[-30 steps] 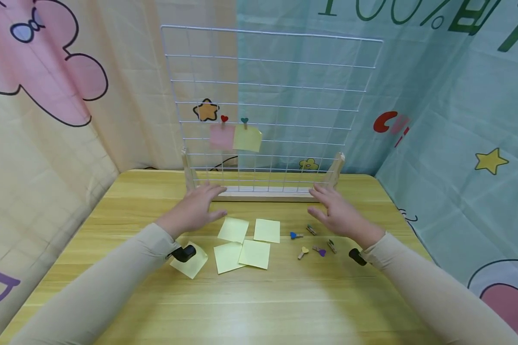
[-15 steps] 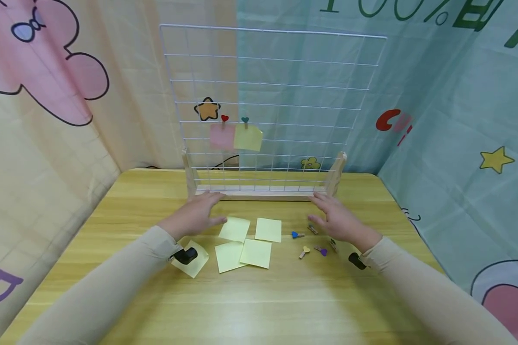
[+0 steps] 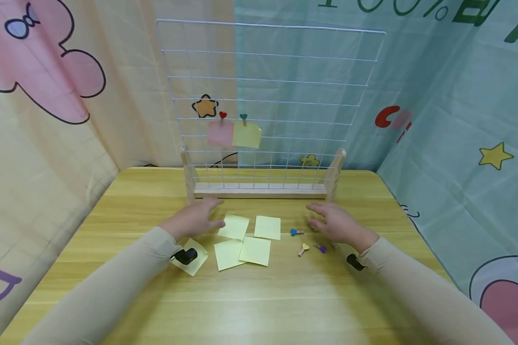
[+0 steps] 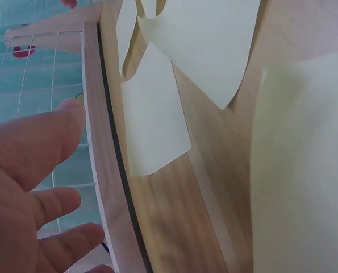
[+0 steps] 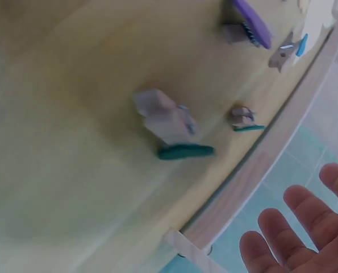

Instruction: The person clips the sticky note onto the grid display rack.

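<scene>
My left hand (image 3: 193, 219) hovers with fingers extended beside a pale yellow sticky note (image 3: 234, 227), holding nothing. More sticky notes lie close by, including one partly under the wrist (image 3: 192, 266) and an overlapping pair (image 3: 255, 251). On the other side, my right hand (image 3: 338, 224) is spread and holds nothing. It partly hides several small heart-topped clothespins; a blue one (image 3: 294, 232), a yellow one (image 3: 304, 249) and a purple one (image 3: 321, 248) show beside it. The right wrist view shows a teal-topped clothespin (image 5: 167, 122) on the table.
A white wire grid (image 3: 302, 105) stands in a wooden base (image 3: 263, 195) at the table's back. Clothespins hold a pink note (image 3: 220, 134) and a yellow note (image 3: 247, 136) on it. Printed curtains (image 3: 440, 143) surround the wooden table (image 3: 250, 306).
Both hands have drawn back from the grid's wooden base toward the person. The right hand now covers more of the clothespins. Notes and clothespins have stayed in place.
</scene>
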### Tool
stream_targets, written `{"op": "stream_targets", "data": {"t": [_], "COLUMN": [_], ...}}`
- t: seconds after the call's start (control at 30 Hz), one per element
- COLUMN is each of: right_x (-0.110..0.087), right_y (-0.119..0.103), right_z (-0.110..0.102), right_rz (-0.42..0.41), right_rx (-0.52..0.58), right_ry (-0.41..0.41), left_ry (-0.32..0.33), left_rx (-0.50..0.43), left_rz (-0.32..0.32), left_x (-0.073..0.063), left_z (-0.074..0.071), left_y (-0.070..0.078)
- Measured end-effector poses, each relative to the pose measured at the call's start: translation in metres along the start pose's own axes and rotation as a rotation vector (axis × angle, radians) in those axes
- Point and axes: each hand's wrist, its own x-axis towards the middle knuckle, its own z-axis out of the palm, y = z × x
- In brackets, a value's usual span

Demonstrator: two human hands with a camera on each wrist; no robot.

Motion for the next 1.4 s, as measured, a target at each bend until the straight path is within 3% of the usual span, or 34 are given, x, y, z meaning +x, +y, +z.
{"op": "stream_targets", "data": {"t": [0.13, 0.63, 0.9, 1.4], "right_x": [-0.001, 0.001, 0.006, 0.014], "right_y": [0.001, 0.008, 0.007, 0.003], "right_z": [0.003, 0.015, 0.018, 0.019], "right_rz": [0.002, -0.011, -0.006, 0.023], "right_rx": [-0.016, -0.056, -0.081, -0.083], "right_ry": [-0.038, -0.099, -0.116, -0.119], "left_ry": [-0.057, -0.17, -0.153, -0.158], "left_rx": [-0.02, -0.051, -0.028, -0.042], "left_rz": [-0.02, -0.073, -0.051, -0.053], "left_x": [0.002, 0.008, 0.013, 0.014], "left_z": [0.003, 0.013, 0.016, 0.018], "left_y": [0.003, 0.007, 0.004, 0.013]}}
